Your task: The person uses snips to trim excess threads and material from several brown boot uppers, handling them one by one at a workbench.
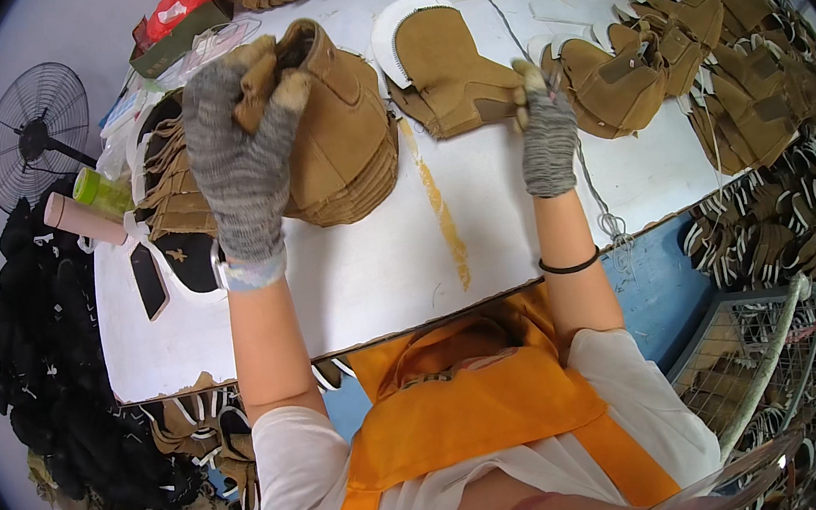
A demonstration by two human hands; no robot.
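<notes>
Head view, hands (240, 148); brown piece (256, 83) (partly hidden)

White table (360, 271) (yellow-streaked) beneath brown uppers (441, 60) and phone (149, 281)

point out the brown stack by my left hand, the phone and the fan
Brown stack (340, 142): head view, top piece's face
Phone (149, 281): head view, middle of its dark face
Fan (33, 135): head view, hub of its round cage
</notes>
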